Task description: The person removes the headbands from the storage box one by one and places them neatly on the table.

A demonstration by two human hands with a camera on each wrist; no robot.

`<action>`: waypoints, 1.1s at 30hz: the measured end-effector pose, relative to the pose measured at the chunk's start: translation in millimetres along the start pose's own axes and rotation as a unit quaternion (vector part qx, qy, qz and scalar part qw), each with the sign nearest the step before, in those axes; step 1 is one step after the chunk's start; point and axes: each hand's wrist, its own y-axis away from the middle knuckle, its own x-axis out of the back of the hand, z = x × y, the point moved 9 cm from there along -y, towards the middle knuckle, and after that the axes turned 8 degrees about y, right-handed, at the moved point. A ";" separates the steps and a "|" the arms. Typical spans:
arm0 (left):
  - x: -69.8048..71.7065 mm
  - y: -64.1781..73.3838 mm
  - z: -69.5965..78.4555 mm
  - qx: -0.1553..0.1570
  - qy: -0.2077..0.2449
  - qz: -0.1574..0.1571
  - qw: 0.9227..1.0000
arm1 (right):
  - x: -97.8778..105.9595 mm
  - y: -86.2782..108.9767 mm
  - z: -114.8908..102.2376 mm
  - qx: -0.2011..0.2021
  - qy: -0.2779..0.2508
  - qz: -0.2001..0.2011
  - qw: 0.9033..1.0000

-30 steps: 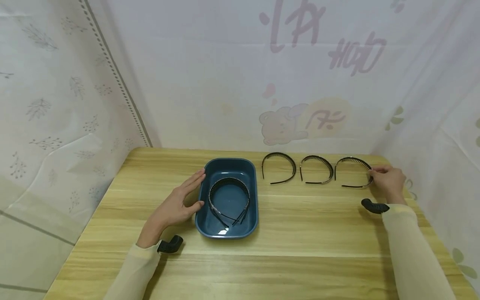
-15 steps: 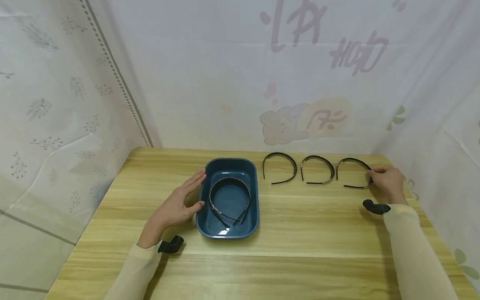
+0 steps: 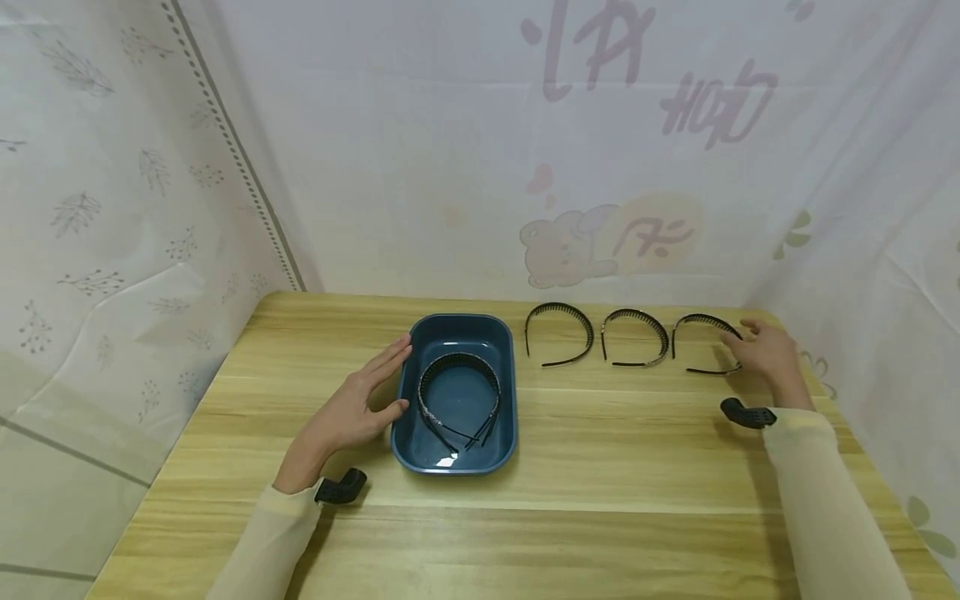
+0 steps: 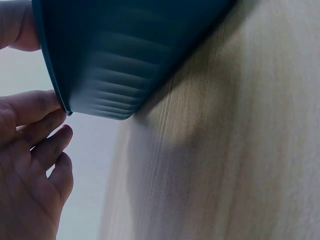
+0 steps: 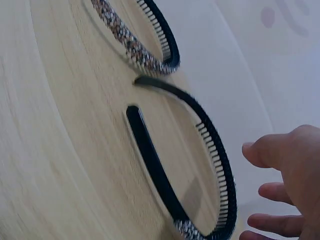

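Observation:
At the left side of a blue plastic tray (image 3: 453,467), my left hand (image 3: 348,417) rests its fingertips and thumb on the rim. The left wrist view shows these fingers (image 4: 37,107) against the outer lip of the tray (image 4: 115,75). Inside it lie black toothed headbands (image 3: 459,360), overlapping, with sparkly trim. My right hand (image 3: 768,354) hovers by the rightmost headband (image 3: 705,318), fingers spread. Seen from the right wrist, a gap shows between the fingers (image 5: 275,192) and that headband (image 5: 215,150), which lies on the table.
Two more headbands lie left of it in a row, a middle one (image 3: 637,315) and one nearer the tray (image 3: 558,308). The wooden table (image 3: 600,475) ends at a printed cloth backdrop (image 3: 420,183).
My right hand has let go of the rightmost headband and its fingers have spread. That headband stays in the row. The left hand has stayed at the tray.

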 end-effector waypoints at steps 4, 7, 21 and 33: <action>0.1 0.0 1.0 0.000 0.000 0.001 1.000 | 1.1 1.7 -12.2 0.015 -0.013 0.014 1.000; 0.4 -0.1 2.2 -0.002 0.002 0.001 1.000 | 1.8 3.9 -21.1 0.022 -0.031 0.026 0.999; 1.3 -0.7 1.2 -0.002 0.004 -0.001 1.000 | -2.8 10.0 -61.0 0.091 -0.035 0.040 0.994; 0.6 -0.7 1.3 0.002 0.008 -0.002 1.000 | -9.3 20.9 -106.3 0.135 -0.051 0.017 0.989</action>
